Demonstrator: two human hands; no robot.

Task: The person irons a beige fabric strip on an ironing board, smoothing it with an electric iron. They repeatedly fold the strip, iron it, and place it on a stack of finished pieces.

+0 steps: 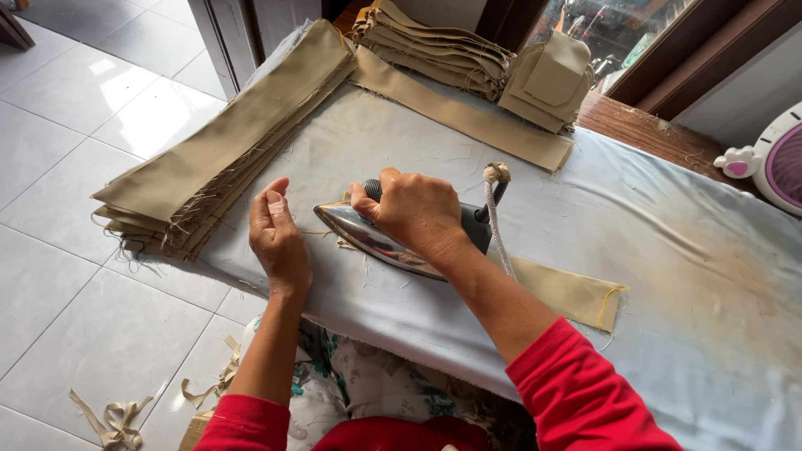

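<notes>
Right hand (pixel 415 209) grips the iron (pixel 393 238); left hand (pixel 277 234) rests flat, fingers loose, holding nothing.
Iron looks heavy, held by its handle; strip (pixel 576 296) near the surface's front edge seems soft, light.

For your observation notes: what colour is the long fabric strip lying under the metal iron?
Khaki tan, the long fabric strip under the metal iron; head view.
</notes>
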